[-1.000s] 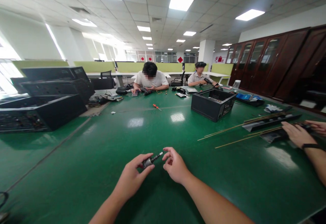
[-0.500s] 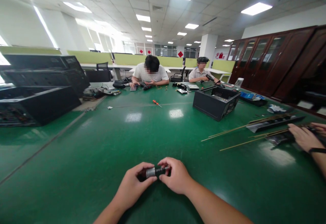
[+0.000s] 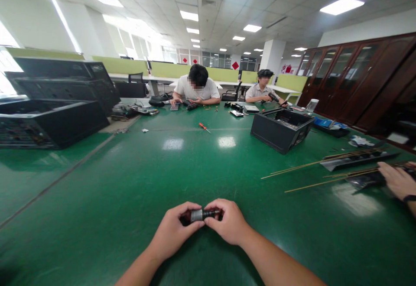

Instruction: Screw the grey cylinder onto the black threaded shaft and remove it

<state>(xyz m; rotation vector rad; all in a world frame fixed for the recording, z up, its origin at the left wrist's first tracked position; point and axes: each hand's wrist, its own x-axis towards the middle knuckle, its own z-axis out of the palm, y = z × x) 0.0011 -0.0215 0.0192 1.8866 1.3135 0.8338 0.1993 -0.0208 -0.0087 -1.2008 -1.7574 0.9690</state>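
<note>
A small cylindrical part [image 3: 196, 215] is held between the two hands at the near side of the scene, over the green counter [image 3: 169, 173]; how high above the surface, I cannot tell. Its long axis runs left to right, almost square across the person's view, with the right end slightly farther away. The thick grey section is toward the left and the slimmer, dark, ridged section points right, into the right hand's grip. The part lies directly between the two sets of fingers, so neither hand is nearer: each has one end.

The left hand [image 3: 172, 229] wraps the thick end, thumb along the near side and the other fingers curled over the far side, closed to the part's width. The right hand [image 3: 232, 221] holds the narrow end in a tighter pinch, its thumb close to the left thumb; the very tip is partly hidden there.

Outward from the hands, an orange-handled screwdriver [image 3: 204, 127] lies well apart on the far side. A dark open case [image 3: 281, 134] stands far right, and thin brass-coloured rods [image 3: 295, 168] lie nearer on the right, beside another person's hand [image 3: 396, 181].
</note>
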